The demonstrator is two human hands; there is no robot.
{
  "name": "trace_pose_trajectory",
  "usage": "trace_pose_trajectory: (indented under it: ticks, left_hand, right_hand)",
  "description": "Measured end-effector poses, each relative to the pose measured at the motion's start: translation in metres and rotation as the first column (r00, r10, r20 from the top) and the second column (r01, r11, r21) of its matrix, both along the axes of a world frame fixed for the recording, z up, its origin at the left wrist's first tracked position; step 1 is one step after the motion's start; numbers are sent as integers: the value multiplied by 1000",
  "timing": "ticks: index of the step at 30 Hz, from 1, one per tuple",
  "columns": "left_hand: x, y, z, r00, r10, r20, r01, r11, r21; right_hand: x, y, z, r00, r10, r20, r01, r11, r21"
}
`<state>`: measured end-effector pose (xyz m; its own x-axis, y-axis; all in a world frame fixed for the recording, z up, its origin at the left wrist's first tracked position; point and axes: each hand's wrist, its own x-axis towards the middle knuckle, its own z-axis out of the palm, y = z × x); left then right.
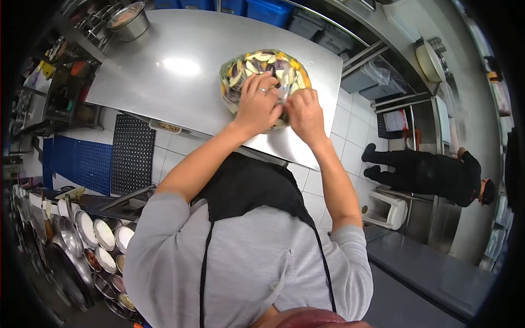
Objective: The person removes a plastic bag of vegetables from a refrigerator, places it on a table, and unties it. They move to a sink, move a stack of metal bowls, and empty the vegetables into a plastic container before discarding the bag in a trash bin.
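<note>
A large clear plastic bag (295,68) full of cut vegetables, with purple, white, yellow and orange pieces, rests near the right end of the steel table (180,41). My left hand (258,104), a ring on one finger, lies over the near side of the bag with its fingers bent against the plastic. Close beside it, my right hand (306,113) is closed with bent fingers at the bag's near right side, pinching gathered plastic between the two hands. The fingertips of my right hand are partly hidden.
A metal pot (128,23) stands at the table's far left corner. Blue bins (269,12) sit beyond the far edge. Another person (432,170) in black stands at a counter on the right. Bowls (104,234) are at the lower left.
</note>
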<state>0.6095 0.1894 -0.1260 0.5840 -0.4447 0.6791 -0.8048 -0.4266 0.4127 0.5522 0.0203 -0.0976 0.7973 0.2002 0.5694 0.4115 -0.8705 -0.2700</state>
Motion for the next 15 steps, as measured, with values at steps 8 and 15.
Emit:
trace_pose_trajectory:
  ticks: [8, 15]
  left_hand:
    - [3, 30, -1, 997, -57, 58, 67, 982, -174]
    - [1, 46, 4, 993, -87, -80, 59, 952, -302]
  right_hand:
    - [-14, 29, -7, 989, -145, 42, 140, 985, 98]
    - [-30, 15, -24, 986, -143, -86, 165, 761, 627]
